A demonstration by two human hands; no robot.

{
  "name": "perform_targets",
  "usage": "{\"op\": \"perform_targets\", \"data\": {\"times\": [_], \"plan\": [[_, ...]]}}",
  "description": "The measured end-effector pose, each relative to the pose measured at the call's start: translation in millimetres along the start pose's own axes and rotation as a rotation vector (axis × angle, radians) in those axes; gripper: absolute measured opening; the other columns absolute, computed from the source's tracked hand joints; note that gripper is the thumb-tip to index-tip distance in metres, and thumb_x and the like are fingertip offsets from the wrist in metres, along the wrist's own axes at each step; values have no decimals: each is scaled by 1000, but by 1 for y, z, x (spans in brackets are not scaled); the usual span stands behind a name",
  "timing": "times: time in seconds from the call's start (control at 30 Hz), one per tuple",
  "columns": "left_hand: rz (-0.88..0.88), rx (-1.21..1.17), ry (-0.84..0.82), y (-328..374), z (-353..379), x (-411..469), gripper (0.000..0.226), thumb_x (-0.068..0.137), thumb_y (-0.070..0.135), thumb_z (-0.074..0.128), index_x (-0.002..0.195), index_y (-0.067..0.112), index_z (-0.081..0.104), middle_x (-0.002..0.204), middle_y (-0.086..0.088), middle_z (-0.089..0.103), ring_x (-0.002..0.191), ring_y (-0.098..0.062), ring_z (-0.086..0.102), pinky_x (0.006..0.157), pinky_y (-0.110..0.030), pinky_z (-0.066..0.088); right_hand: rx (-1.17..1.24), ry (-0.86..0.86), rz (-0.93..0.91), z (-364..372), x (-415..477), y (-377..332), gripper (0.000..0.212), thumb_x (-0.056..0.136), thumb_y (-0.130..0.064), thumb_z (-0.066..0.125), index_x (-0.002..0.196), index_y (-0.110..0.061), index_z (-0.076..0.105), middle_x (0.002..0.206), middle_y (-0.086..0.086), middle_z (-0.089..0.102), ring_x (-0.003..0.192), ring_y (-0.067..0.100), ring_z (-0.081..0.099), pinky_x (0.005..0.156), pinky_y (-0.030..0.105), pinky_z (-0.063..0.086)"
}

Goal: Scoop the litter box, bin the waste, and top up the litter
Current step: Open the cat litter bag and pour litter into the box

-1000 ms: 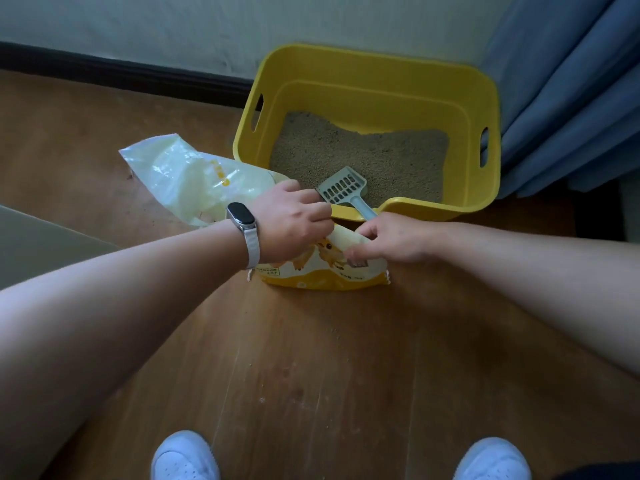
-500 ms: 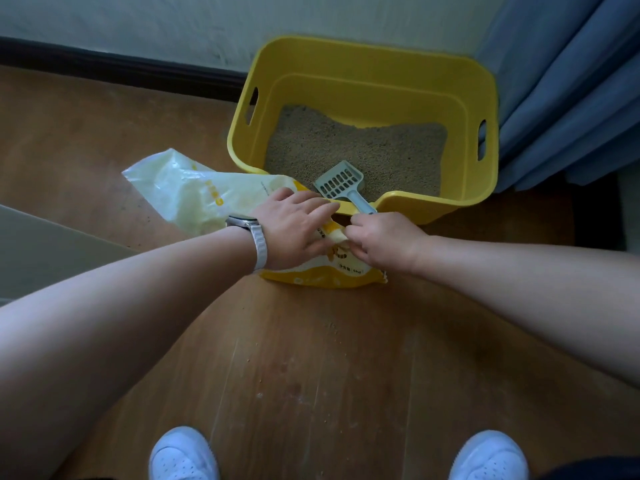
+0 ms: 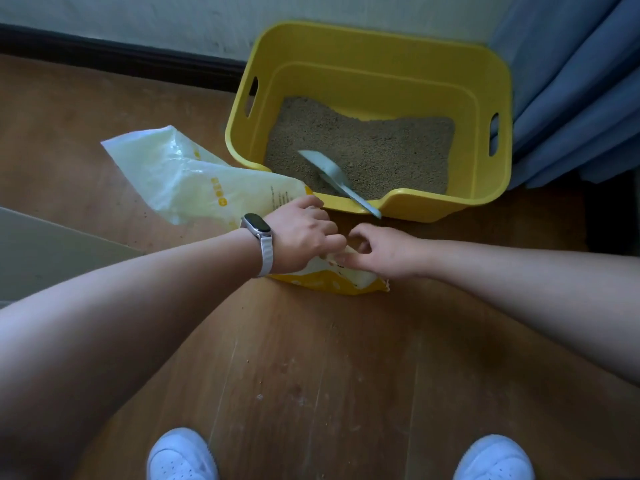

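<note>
With the left hand (image 3: 304, 237), grips the bunched top edge of the litter bag (image 3: 194, 181), fingers curled tight round the plastic, knuckles up. With the right hand (image 3: 381, 252), pinches the same edge just beside it, thumb and bent fingers closed on a pale fold. Hard to make out how much plastic sits in that pinch, the left knuckles covering part of it. Cannot tell whether the bag's mouth is open: hidden under both hands.

Bag lying on the wooden floor (image 3: 311, 358) against the front left corner of the yellow litter box (image 3: 346, 81), pale end out to the left, deeper yellow end peeking from below the wrists. Print on it too small to read.

Inside the box, grey-brown litter (image 3: 381, 150), its front strip hidden by the near wall. Half sunk in it, a pale blue scoop (image 3: 327, 173), only its smooth back showing, handle propped across the dip in the front rim.

On the left wrist, a watch (image 3: 258, 227) with a white strap. Right of the box, a blue curtain (image 3: 571, 81). At the bottom edge, two white shoes (image 3: 180, 455), cut off by the frame. At far left, a flat grey slab (image 3: 52, 247), also cut off, nature unclear.
</note>
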State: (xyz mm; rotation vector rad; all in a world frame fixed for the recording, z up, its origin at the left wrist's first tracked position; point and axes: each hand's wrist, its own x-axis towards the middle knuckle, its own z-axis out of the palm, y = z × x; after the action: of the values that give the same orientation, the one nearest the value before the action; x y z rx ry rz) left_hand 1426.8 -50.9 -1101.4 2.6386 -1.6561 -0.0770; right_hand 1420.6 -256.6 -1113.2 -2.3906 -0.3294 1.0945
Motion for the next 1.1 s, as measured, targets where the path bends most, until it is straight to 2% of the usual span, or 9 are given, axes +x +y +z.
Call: {"op": "perform_targets", "data": {"times": [0.17,0.3,0.37,0.47,0.6,0.73,0.9,1.0,1.1], "plan": [[8,-10,-1,3,5,-2,13,79,9,58,91,15,59,77,-3,63,75,-29,59,91,-42,45,-263,-78,-33,2,7,-6,49,81,-70,55,91,-23,64,82,-1,66,76,19,62,64,33,49],[-94,24,-70,6,15,5,32,85,17,50,115,14,59,99,-4,68,93,-28,61,94,-41,42,-267,-44,-29,8,7,-6,30,86,-54,60,85,-24,60,76,-5,61,72,16,59,52,26,40],[-139,61,-129,8,19,9,44,84,33,51,125,16,56,107,-1,67,99,-25,59,94,-39,40,-250,21,-21,10,7,-6,28,88,-49,58,87,-21,62,75,-4,60,74,18,59,49,25,37],[-179,89,-234,8,12,19,44,86,53,50,117,22,57,103,5,66,99,-21,57,92,-37,33,-158,91,-17,5,6,-6,26,90,-43,57,81,-18,61,75,-2,61,76,20,59,51,27,36],[-203,56,-275,2,-8,29,24,92,46,49,104,27,58,95,9,64,96,-18,56,85,-33,29,-38,112,-17,-1,-1,-9,32,92,-44,55,78,-16,61,76,2,65,74,20,62,62,34,48],[-210,-22,-278,0,-22,27,12,93,34,51,99,26,57,89,6,65,89,-21,59,84,-33,39,40,77,-51,-6,-12,-14,29,91,-43,56,86,-16,65,84,2,69,80,19,64,71,37,52],[-289,-127,-144,3,-44,18,17,95,33,51,94,18,59,76,-3,62,74,-30,59,77,-41,47,158,53,-113,-20,-36,-10,29,83,-40,69,93,-14,60,83,-2,60,77,15,56,66,32,45],[-335,-193,-2,4,-62,12,15,92,28,58,92,15,63,70,-6,63,67,-34,59,69,-37,46,189,-1,-147,-29,-58,-2,41,77,-44,77,108,-22,60,102,-6,66,93,11,63,81,33,52],[-418,-280,86,4,-88,12,12,91,25,61,95,14,65,69,-4,62,66,-32,58,61,-34,45,125,67,-145,-39,-76,10,40,74,-42,79,107,-29,61,102,-12,67,95,4,62,86,34,53]]}}
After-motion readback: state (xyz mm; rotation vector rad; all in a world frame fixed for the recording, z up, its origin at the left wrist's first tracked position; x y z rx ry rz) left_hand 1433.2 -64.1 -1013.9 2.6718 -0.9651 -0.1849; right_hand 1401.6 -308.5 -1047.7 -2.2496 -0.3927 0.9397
